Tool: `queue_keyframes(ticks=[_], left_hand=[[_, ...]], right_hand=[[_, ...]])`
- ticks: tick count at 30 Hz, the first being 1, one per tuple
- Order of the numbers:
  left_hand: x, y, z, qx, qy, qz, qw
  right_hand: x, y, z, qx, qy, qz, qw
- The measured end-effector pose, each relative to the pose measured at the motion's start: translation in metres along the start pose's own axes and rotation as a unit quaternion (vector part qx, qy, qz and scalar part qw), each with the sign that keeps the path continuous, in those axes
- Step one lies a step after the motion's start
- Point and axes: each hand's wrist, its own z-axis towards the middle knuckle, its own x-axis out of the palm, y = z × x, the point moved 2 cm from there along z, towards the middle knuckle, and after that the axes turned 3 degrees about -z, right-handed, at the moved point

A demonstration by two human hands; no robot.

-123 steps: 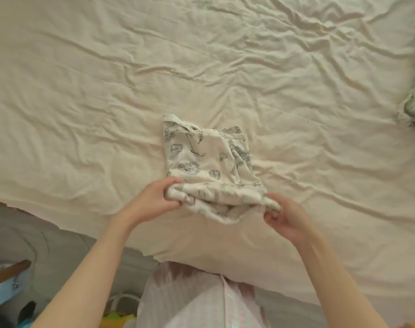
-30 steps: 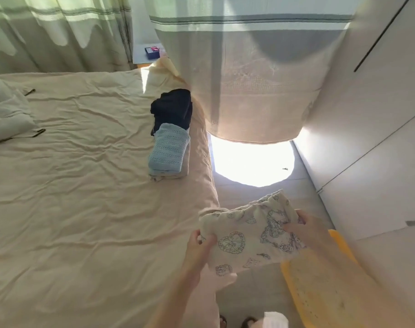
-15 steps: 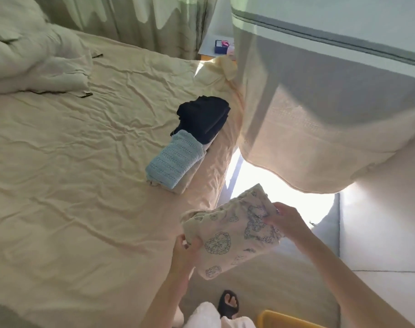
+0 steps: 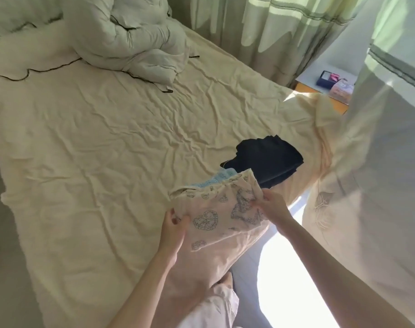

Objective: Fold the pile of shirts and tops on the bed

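A folded cream top with blue heart prints (image 4: 216, 209) hangs just above the bed's right edge. My left hand (image 4: 174, 227) grips its near left corner, thumb on top. My right hand (image 4: 270, 204) pinches its right side. Right behind it lies a folded light blue knit top (image 4: 217, 179), mostly hidden by the printed top. A folded dark navy garment (image 4: 270, 157) lies beyond that, near the bed's edge.
The cream sheet of the bed (image 4: 95, 150) is wrinkled. A bunched white duvet (image 4: 130, 36) with a black cable (image 4: 36, 72) sits at the far end. Curtains (image 4: 261, 27) hang behind; a large cloth (image 4: 379, 162) hangs at right. A side table (image 4: 325, 84) holds small boxes.
The printed top was folded on the bed, lifted, and carried toward the stack. It has moved from beside the bed to over its edge, now covering most of the light blue top.
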Motion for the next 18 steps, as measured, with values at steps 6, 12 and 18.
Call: queue_keyframes(ticks=[6, 12, 18], left_hand=[[0.026, -0.018, 0.056, 0.002, -0.070, 0.001, 0.998], [0.044, 0.010, 0.092, -0.107, -0.097, 0.046, 0.988], [0.071, 0.008, 0.081, 0.013, -0.189, 0.207, 0.960]], right_hand=[[0.011, 0.014, 0.089, -0.011, 0.058, -0.047, 0.997], [0.021, -0.010, 0.146, 0.056, 0.115, -0.098, 0.987], [0.016, -0.021, 0.179, 0.100, 0.143, -0.126, 0.977]])
